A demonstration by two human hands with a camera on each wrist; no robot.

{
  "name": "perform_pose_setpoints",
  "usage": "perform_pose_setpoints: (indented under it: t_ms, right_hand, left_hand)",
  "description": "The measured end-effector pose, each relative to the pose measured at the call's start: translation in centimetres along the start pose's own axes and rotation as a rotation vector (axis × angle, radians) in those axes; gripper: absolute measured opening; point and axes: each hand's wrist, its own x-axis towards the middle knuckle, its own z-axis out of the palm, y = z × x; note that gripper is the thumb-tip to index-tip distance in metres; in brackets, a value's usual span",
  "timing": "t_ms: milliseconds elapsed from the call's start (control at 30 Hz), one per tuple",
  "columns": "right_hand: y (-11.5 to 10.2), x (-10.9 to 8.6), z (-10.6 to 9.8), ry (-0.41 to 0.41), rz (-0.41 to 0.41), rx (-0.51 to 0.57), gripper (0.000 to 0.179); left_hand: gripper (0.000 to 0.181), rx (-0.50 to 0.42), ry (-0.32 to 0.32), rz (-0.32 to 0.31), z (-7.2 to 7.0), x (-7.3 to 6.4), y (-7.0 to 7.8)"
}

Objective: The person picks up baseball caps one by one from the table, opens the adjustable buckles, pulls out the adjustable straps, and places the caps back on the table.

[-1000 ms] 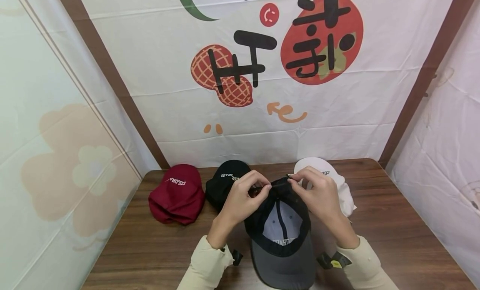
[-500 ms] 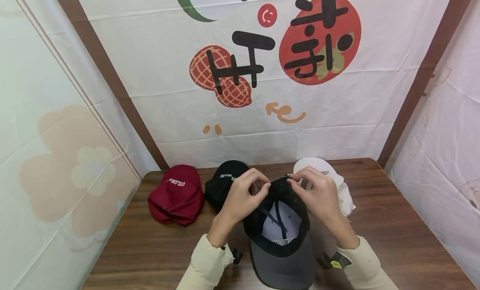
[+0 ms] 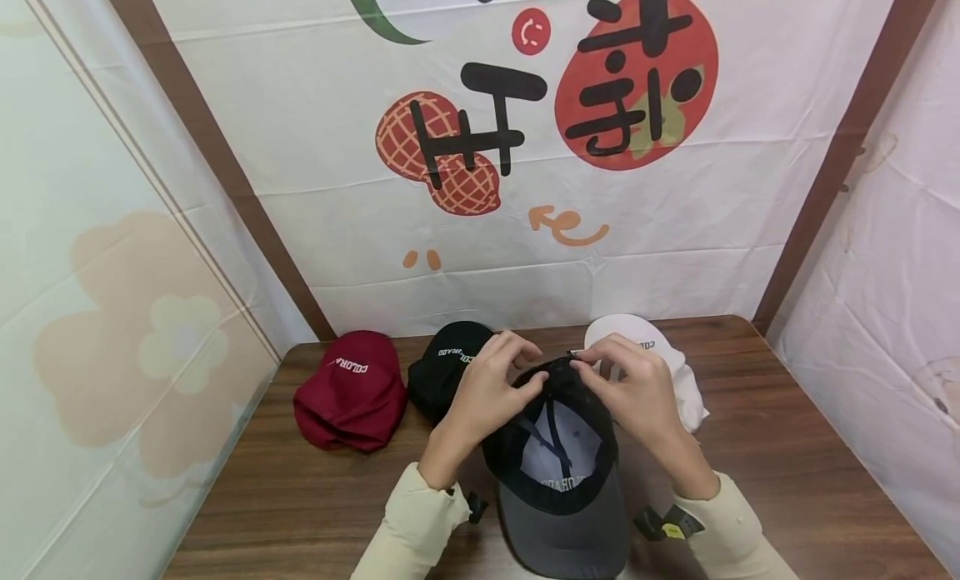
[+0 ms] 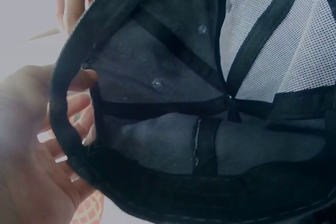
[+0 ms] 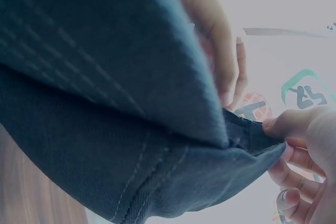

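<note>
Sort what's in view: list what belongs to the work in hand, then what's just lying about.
In the work:
- dark gray cap, its inside showing
- left hand, at the cap's back
- right hand, pinching its back edge

Apparently just lying about:
- maroon cap
- black cap
- white cap, partly behind the right hand

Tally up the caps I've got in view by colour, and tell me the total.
Dark grey cap: 1
Dark red cap: 1
Black cap: 1
White cap: 1
Total: 4
</note>
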Motion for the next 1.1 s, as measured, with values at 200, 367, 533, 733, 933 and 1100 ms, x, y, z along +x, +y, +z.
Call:
perform_pose_setpoints:
  t_ms: [200, 367, 533, 733, 933, 1100]
  right_hand:
    - [-0.1, 0.1, 0.1, 0.001, -0.014, 0.038, 0.018]
    - [-0.2, 0.1, 0.2, -0.012, -0.018, 0.028, 0.018]
    - [-0.4, -0.1, 0.2, -0.030, -0.020, 0.017, 0.020]
    - [-0.3, -0.3, 0.5, -0.060, -0.010, -0.003, 0.022]
    - [-0.2, -0.7, 0.8, -0.103, 0.014, -0.046, 0.022]
    - [0.0, -1.0, 0.9, -0.134, 0.011, -0.066, 0.021]
  left_hand:
    - [0.011, 0.033, -0.006, -0.026, 0.3, 0.1, 0.0]
    - [0.006, -0.006, 0.041, -0.024, 0.3, 0.1, -0.2]
    - [0.007, -0.064, 0.070, -0.017, 0.3, 0.1, -0.4]
    - [0.006, -0.094, 0.110, -0.027, 0.1, 0.2, -0.5]
    - [0.006, -0.091, 0.147, -0.044, -0.3, 0.1, -0.7]
    - [0.007, -0.090, 0.184, -0.052, -0.6, 0.2, -1.1]
